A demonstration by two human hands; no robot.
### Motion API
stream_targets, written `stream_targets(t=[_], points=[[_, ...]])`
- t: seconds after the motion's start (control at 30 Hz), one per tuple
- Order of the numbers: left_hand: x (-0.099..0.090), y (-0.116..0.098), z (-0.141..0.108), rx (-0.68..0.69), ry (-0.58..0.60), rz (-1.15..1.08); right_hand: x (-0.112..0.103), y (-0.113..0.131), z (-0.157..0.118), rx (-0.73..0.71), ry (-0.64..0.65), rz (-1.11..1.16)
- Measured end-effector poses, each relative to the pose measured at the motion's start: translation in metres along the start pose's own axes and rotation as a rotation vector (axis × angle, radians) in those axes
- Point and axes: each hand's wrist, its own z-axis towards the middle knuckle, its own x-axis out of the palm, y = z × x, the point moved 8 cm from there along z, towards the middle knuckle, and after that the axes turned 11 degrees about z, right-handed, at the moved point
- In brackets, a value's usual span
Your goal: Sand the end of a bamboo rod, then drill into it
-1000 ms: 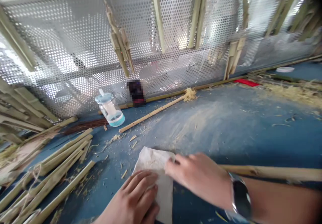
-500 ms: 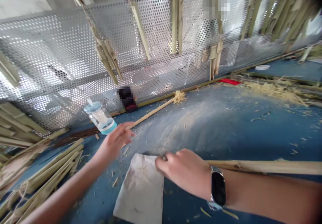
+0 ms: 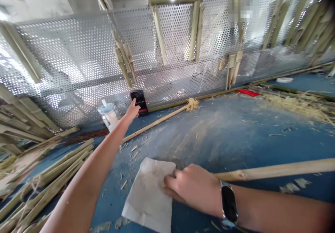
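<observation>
My left hand (image 3: 131,112) reaches forward to a dark phone (image 3: 142,104) leaning upright at the mesh wall. Its fingers are partly stretched out over the screen's left side, with nothing held; whether they touch the glass I cannot tell. The screen shows timer-like digits and a red button. My right hand (image 3: 190,186), with a watch on the wrist, is closed around a pale wooden stick (image 3: 277,170) at its near end. Beneath those fingers lies a creased whitish sheet of paper (image 3: 148,194), its right edge partly hidden by the hand.
A lidded jug (image 3: 108,112) stands beside my left forearm. A thin rod (image 3: 157,122) with a shavings tuft (image 3: 193,104) lies behind. Bamboo strips (image 3: 52,177) are bundled at left. Shavings (image 3: 295,102) and a red strip (image 3: 247,92) lie at the back right of the blue table (image 3: 235,128).
My left hand has moved forward from above the thin rod to the phone. My right hand stays on the stick and paper. The view has shifted slightly.
</observation>
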Motion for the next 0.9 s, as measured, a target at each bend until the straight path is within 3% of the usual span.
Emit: stream_targets(t=[0.07, 0.13, 0.2, 0.3, 0.37, 0.43, 0.5, 0.6, 0.8, 0.9], points=[[-0.007, -0.010, -0.013, 0.054, 0.005, 0.003, -0.003, -0.007, 0.001, 0.022, -0.009, -0.011], [-0.009, -0.021, -0.045, 0.152, 0.044, 0.030, -0.004, -0.014, 0.003, 0.051, -0.023, 0.005], [-0.005, -0.028, -0.101, 0.289, 0.137, 0.091, -0.003, -0.019, 0.004, 0.072, -0.021, 0.030], [0.009, -0.023, -0.209, 0.526, 0.351, 0.246, 0.000, -0.019, 0.004, 0.075, -0.014, 0.060], [0.015, -0.011, -0.273, 0.666, 0.415, 0.353, 0.000, -0.012, 0.003, 0.041, -0.027, 0.088], [0.023, -0.004, -0.322, 0.982, 0.384, 0.660, 0.001, -0.003, 0.003, -0.024, -0.048, 0.119], [0.025, 0.005, -0.337, 1.074, 0.285, 0.777, 0.001, 0.006, 0.002, -0.098, -0.075, 0.130], [0.024, 0.010, -0.332, 1.061, 0.197, 0.789, 0.002, 0.009, 0.003, -0.176, -0.109, 0.109], [0.024, 0.017, -0.324, 0.958, 0.121, 0.842, 0.007, -0.021, 0.014, -0.286, -0.039, 0.140], [0.024, 0.022, -0.325, 0.918, 0.085, 0.862, 0.001, -0.039, 0.022, -0.226, -0.085, 0.238]])
